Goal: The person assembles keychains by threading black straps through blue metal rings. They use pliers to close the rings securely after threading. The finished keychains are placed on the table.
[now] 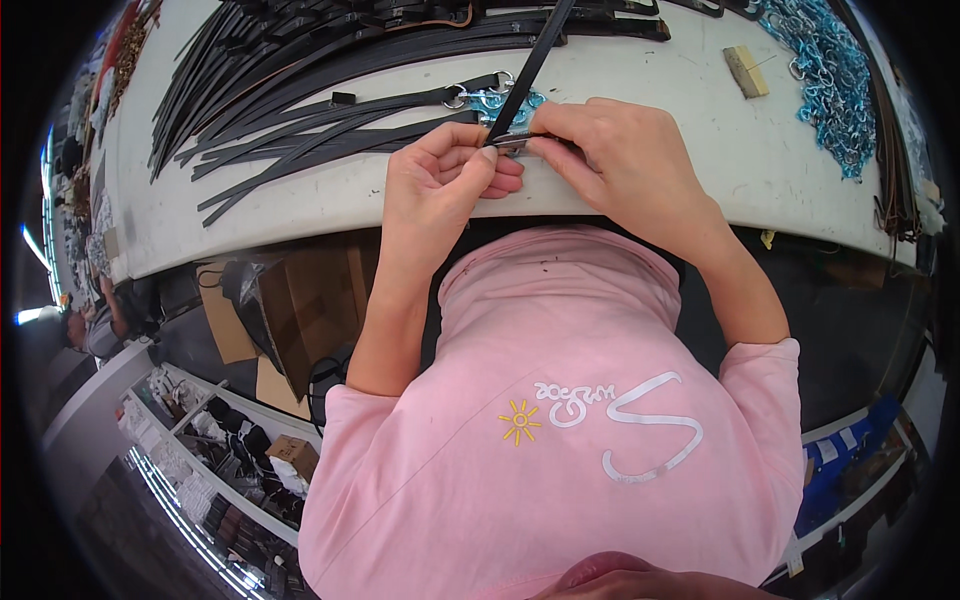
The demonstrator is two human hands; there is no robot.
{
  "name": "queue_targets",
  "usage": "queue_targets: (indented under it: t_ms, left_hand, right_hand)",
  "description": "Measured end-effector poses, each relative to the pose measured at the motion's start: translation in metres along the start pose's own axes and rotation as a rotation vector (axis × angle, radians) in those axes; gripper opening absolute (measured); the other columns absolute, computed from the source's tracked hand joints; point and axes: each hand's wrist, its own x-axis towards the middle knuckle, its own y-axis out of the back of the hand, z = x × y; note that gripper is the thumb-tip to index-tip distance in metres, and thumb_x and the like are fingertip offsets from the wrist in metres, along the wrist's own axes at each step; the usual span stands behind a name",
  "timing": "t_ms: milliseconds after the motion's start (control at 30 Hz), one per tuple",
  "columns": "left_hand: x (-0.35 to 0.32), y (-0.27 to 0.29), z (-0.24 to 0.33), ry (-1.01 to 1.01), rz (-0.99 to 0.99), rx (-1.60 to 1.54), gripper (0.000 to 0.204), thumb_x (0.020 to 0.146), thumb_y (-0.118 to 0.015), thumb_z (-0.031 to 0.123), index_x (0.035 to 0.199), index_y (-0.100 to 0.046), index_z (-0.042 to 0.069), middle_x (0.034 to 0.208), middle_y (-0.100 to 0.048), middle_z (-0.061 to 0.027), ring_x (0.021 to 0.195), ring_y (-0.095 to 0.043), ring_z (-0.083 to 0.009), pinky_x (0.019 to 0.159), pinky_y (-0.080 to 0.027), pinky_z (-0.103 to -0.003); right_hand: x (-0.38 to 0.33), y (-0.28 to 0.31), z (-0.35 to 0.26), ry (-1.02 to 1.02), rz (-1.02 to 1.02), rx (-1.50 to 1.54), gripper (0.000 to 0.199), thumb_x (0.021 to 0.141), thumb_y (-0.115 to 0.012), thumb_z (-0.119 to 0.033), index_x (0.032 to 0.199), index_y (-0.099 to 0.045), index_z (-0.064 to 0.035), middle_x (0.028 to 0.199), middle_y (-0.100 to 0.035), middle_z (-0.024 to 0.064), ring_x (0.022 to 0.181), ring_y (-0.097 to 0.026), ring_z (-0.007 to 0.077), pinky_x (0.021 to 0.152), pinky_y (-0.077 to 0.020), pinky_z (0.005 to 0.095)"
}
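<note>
My left hand [440, 185] is closed, its thumb and forefinger pinching a flat black strap [533, 70] that rises from them toward the far edge. Its other fingers curl below. My right hand [625, 155] is closed too, pinching a dark, thin end beside a small silver metal piece [512, 141] between the two hands. What that piece is exactly is too small to tell. Just beyond my fingertips lie light-blue metal clasps [492, 101] and silver rings, attached to several black straps [300, 140] stretching to the left on the white table [300, 215].
Bundles of black straps [330, 50] cover the far left of the table. At the far right lie a tan block [745, 72], a heap of light-blue chains [830, 90] and hanging dark straps [893, 190]. An opened cardboard box [310, 300] stands below the table's edge at left.
</note>
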Motion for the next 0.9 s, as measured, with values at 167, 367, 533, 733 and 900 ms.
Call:
queue_targets:
  t_ms: [167,367,533,733,900]
  left_hand:
    - [0.0,0.001,0.001,0.002,0.004,0.002,0.019,0.097,-0.06,0.003,0.109,-0.062,-0.01,0.094,-0.074,-0.0174,0.082,-0.074,-0.0182,0.076,-0.06,-0.028]
    - [-0.002,0.004,0.0,-0.007,-0.047,-0.026,0.017,0.099,-0.062,0.008,0.107,-0.062,-0.007,0.091,-0.072,-0.0121,0.081,-0.07,-0.0135,0.076,-0.057,-0.026]
    - [-0.011,0.004,-0.005,-0.122,0.058,-0.023,0.013,0.101,-0.061,0.013,0.103,-0.063,0.0,0.081,-0.064,-0.0019,0.071,-0.057,-0.0062,0.066,-0.047,-0.021]
    - [-0.023,0.023,0.002,-0.158,0.028,-0.307,0.013,0.101,-0.059,0.016,0.104,-0.058,0.002,0.079,-0.061,-0.0021,0.071,-0.055,-0.0064,0.063,-0.045,-0.021]
    - [-0.028,0.062,0.066,-0.736,-0.146,-0.828,0.009,0.104,-0.055,0.018,0.102,-0.055,0.01,0.08,-0.058,0.0,0.07,-0.053,-0.012,0.084,-0.036,-0.033]
  right_hand:
    - [-0.002,-0.002,0.003,-0.006,0.025,0.01,0.016,0.092,-0.067,-0.023,0.095,-0.066,-0.0069,0.075,-0.063,0.0113,0.074,-0.063,0.0292,0.065,-0.0464,0.0401]
    - [-0.02,0.033,0.014,-0.267,0.083,0.261,0.015,0.091,-0.071,-0.012,0.103,-0.066,-0.004,0.076,-0.061,0.0026,0.07,-0.048,0.008,0.064,-0.0388,0.0224]
    - [-0.081,0.07,0.06,-0.407,0.67,0.324,0.019,0.1,-0.064,-0.015,0.116,-0.068,-0.0044,0.094,-0.066,-0.0023,0.078,-0.055,0.0038,0.066,-0.0439,0.023]
    - [-0.173,0.122,0.169,-0.794,0.825,-0.301,0.034,0.1,-0.063,-0.019,0.131,-0.065,-0.0064,0.112,-0.069,0.0063,0.102,-0.062,0.0151,0.089,-0.0492,0.0299]
    - [-0.145,0.126,0.12,-0.602,0.833,-0.638,0.032,0.098,-0.064,-0.018,0.129,-0.067,-0.0089,0.12,-0.066,0.0101,0.111,-0.061,0.0243,0.094,-0.049,0.0373]
